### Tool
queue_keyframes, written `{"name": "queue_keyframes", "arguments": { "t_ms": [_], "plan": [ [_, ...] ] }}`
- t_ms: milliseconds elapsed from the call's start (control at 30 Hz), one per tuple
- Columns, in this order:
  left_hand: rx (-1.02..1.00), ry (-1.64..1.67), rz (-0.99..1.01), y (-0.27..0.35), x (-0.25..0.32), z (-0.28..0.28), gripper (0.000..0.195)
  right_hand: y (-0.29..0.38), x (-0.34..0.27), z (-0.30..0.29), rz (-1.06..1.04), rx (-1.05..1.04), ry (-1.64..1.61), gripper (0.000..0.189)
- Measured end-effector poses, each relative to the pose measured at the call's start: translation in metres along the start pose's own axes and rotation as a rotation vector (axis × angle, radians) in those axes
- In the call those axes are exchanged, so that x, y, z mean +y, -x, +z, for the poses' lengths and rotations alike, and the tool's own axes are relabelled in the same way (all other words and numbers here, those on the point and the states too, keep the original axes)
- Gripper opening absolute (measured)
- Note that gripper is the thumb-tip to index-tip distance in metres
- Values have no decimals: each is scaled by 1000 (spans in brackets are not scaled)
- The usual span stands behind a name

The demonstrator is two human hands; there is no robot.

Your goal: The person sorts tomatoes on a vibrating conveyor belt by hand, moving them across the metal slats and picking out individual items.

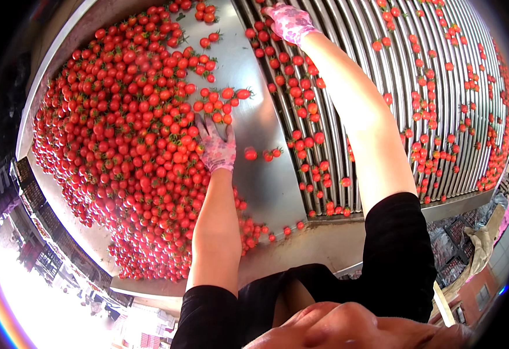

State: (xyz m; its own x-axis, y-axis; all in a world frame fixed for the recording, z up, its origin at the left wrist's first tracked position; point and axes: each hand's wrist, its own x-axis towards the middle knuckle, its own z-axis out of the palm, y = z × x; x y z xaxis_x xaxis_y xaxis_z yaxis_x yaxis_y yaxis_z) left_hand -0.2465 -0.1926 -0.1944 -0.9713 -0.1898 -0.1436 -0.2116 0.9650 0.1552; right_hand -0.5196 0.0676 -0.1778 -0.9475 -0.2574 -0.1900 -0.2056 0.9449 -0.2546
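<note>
A big heap of red cherry tomatoes [128,131], many with green calyxes, fills the left part of a metal tray. My left hand [217,146], in a pink floral glove, rests at the heap's right edge with its fingers spread among tomatoes; no firm hold shows. A smooth steel plate [267,179] lies between the heap and a bed of parallel metal rollers [337,87]. At the top of the rollers is my right hand [291,22], in a matching glove, beside some tomatoes; its fingertips are partly hidden, and whether it holds any cannot be told.
Scattered tomatoes [429,109] lie along the rollers, thicker at the far right. The tray's metal rim [145,286] curves round the heap. Dark crates [32,192] stand beyond it at the left. Crates with plastic wrap [453,240] are at the lower right, near a metal side rail [459,207].
</note>
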Motion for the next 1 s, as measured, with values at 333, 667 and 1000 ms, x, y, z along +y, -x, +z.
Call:
{"name": "queue_keyframes", "arguments": {
  "t_ms": [333,667,1000],
  "plan": [
    [-46,18,-43,0,9,-3,74,295,-2,49,-315,-320,322,47],
    [-29,79,-34,2,12,-12,76,623,36,-14,436,-79,-204,45],
    [52,269,-136,-10,20,-7,84,671,13,-30,535,285,-186,33]
  ]
}}
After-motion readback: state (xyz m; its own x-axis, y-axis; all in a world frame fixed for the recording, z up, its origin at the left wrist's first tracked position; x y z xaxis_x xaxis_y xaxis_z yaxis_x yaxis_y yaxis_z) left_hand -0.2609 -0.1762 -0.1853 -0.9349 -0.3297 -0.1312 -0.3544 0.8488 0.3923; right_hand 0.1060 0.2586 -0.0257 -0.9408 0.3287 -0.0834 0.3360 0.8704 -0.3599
